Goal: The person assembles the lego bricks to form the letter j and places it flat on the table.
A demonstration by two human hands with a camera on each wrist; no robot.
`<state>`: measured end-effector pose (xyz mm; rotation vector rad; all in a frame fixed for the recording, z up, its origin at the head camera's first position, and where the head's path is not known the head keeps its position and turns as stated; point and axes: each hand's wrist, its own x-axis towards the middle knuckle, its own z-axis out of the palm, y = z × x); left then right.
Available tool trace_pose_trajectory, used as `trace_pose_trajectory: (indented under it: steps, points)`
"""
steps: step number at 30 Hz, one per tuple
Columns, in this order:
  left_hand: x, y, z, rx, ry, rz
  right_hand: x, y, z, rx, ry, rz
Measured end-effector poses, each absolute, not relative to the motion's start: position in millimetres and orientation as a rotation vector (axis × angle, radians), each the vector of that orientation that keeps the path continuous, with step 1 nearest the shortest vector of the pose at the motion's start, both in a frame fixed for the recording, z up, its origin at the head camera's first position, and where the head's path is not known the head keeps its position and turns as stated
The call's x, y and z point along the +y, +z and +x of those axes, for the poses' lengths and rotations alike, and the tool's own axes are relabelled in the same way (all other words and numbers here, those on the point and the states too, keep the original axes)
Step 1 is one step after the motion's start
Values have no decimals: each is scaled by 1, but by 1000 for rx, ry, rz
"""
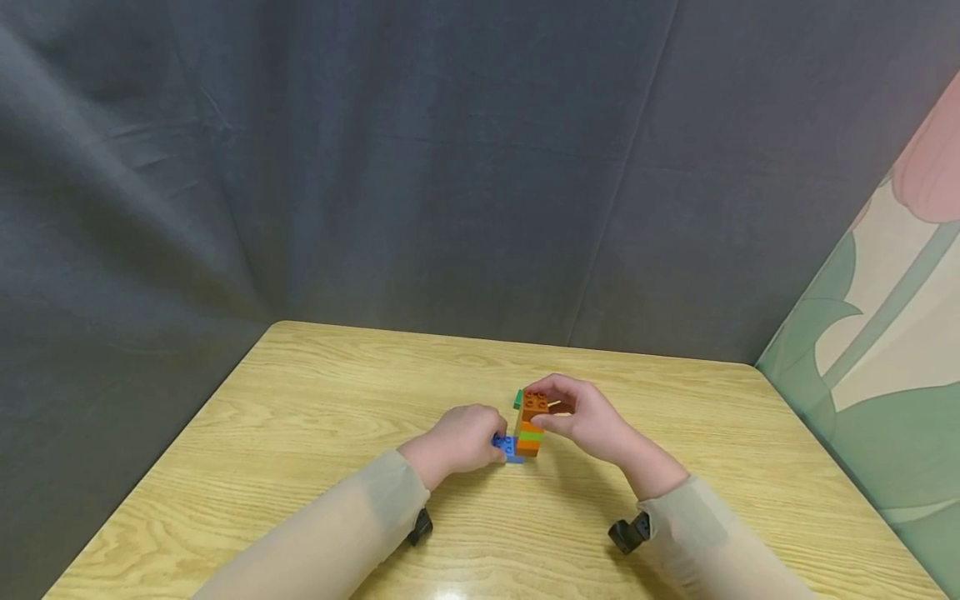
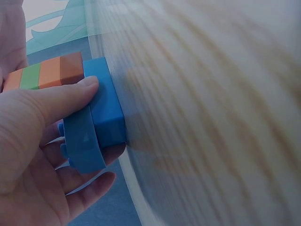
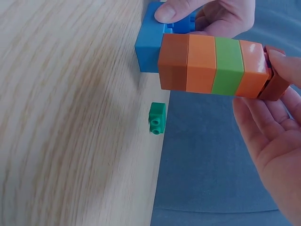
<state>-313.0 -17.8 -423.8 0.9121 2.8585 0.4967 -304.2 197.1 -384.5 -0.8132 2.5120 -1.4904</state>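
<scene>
My left hand grips the blue toy bricks at the base of a small tower, its thumb over a long blue brick. A second blue brick sits on that one, beside the tower. From the bottom the tower has a brown brick, an orange brick, a light green brick and another orange brick. At its top my right hand pinches a brown brick, which looks slightly tilted against the orange one, with a thin gap showing.
A small dark green brick lies on the wooden table behind the tower. Dark grey cloth hangs along the table's far and left sides. A wall with a plant pattern stands at the right.
</scene>
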Motion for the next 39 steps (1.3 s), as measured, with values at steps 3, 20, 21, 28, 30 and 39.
trace_pose_trajectory:
  steps: [3, 20, 21, 28, 30, 39]
  points:
    - [-18, -424, -313, 2858, 500, 915, 198, -385, -305, 2511, -1491, -813]
    - [-19, -424, -314, 2861, 495, 926, 197, -387, -304, 2578, -1456, -828]
    - [-19, -424, -314, 2863, 492, 928, 197, -387, -304, 2586, -1454, -827]
    - [-18, -425, -314, 2869, 493, 930, 197, -386, -302, 2589, -1462, -804]
    - [-18, -425, -314, 2869, 494, 926, 197, -387, -302, 2593, -1459, -802]
    - [-20, -425, -313, 2861, 520, 905, 197, -387, -303, 2619, -1435, -810]
